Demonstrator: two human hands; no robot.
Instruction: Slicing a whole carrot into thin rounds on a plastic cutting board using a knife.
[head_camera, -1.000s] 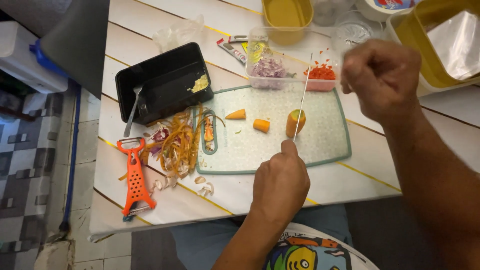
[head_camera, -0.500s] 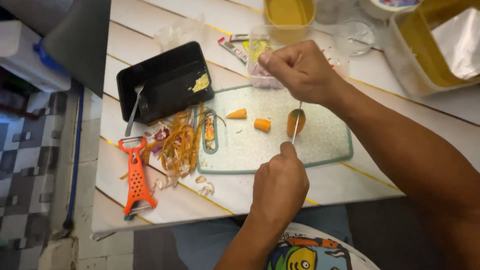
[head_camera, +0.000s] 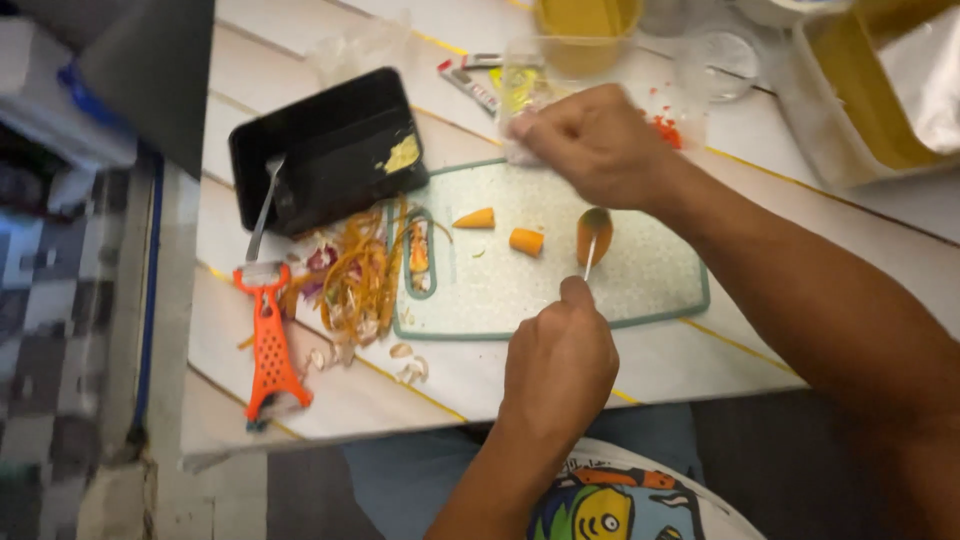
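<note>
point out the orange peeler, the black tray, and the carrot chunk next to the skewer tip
orange plastic peeler (head_camera: 268, 345), head view, middle of its handle.
black rectangular tray (head_camera: 340, 140), head view, bare part of its floor.
upright orange carrot chunk (head_camera: 597, 228), head view, its upper side.

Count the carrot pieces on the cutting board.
3. A pointed tip piece left of centre, a short chunk beside it, and a larger piece further right under the right hand, with a thin skewer touching it. The hands may hide more.

An orange peeler (head_camera: 268, 345) lies beside a black tray (head_camera: 325, 150).
</note>
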